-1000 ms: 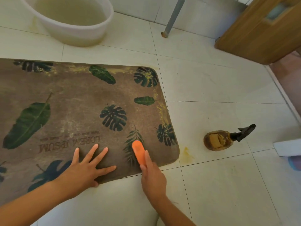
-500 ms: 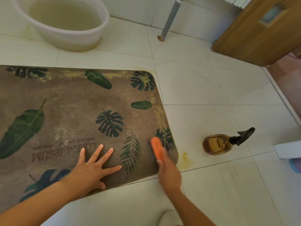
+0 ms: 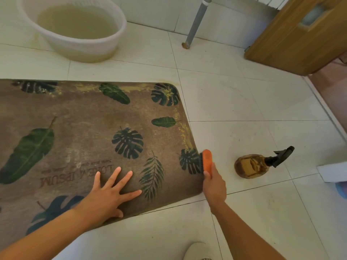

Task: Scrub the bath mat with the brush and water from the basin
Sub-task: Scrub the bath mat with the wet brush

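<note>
Brush [image 3: 206, 161] gripped by right hand [image 3: 214, 184] at mat [image 3: 84, 139] edge | left hand [image 3: 109, 194] flat, fingers spread

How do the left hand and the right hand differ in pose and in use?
The left hand lies flat with fingers spread; the right hand is curled round the orange brush. The left hand rests on the mat, inside its border; the right hand is at the mat's right edge, over the tiles. Both are near the mat's near right corner.
</note>
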